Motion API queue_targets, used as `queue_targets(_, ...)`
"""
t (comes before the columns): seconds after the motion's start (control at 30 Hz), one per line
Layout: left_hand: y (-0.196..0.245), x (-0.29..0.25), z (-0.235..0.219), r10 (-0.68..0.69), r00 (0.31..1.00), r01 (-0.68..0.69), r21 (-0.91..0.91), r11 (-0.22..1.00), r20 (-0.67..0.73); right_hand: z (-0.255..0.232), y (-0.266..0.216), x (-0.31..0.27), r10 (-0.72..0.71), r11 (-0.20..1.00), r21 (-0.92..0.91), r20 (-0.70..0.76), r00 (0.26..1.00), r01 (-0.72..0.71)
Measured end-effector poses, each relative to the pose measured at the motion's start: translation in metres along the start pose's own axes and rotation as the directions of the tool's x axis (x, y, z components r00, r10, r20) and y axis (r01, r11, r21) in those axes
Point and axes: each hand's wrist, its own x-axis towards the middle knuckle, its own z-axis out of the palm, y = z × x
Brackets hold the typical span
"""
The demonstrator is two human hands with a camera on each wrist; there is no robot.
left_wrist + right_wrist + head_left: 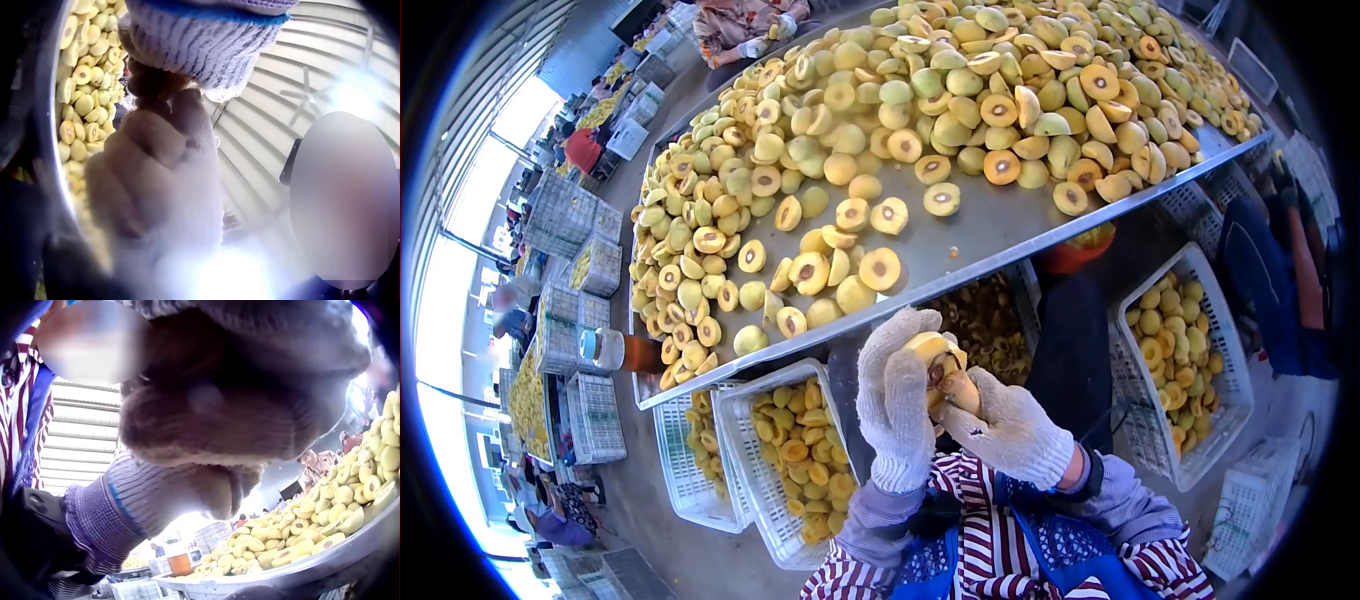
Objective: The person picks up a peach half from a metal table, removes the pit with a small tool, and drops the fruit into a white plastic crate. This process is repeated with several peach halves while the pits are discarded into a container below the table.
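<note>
In the head view both hands, in white knitted gloves, meet in front of the person's chest, just off the table's near edge. My left hand point(897, 400) grips a halved yellow peach point(932, 350), its fingers curled round the far side. Brown pit flesh shows on the cut face, turned toward the right hand. My right hand point(1018, 425) closes in from the other side, thumb and fingers at the cut face. A tan rounded piece point(962, 392) shows at its thumb; I cannot tell what it is. Both wrist views show curled gloved fingers that hide the peach.
Halved peaches point(1000, 110) heap the metal table point(960, 262). Below stand white crates of peach halves point(800, 450) at left and another crate point(1190, 360) at right. A dark crate of brownish scraps point(990, 320) sits under the edge. Another person point(745, 30) works across the table.
</note>
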Motion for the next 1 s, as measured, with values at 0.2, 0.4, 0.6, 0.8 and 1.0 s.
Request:
queue_targets(0.2,0.004,0.008,0.000,0.392,0.897,-0.441,0.489,0.753,0.205,-0.016,0.001,0.004,0.078,0.810,0.530,0.327,0.942,-0.251)
queue_targets(0.4,-0.009,0.013,0.007,0.432,0.869,-0.494,0.385,0.780,0.239,-0.030,-0.001,0.002,0.146,0.701,0.595,0.422,0.895,-0.394)
queue_targets(0.6,0.006,0.017,0.007,-0.072,0.986,0.048,0.153,0.987,0.154,-0.031,0.006,0.001,0.129,0.644,0.631,0.466,0.875,-0.432)
queue_targets(0.8,0.011,0.032,-0.001,-0.181,0.949,0.093,0.319,0.943,0.259,-0.023,0.000,-0.002,0.139,0.658,0.635,0.426,0.894,-0.405)
queue_targets(1.0,0.005,0.037,-0.001,0.241,0.875,-0.403,0.355,0.844,0.419,-0.025,0.016,0.000,0.093,0.495,0.677,0.582,0.808,-0.544)
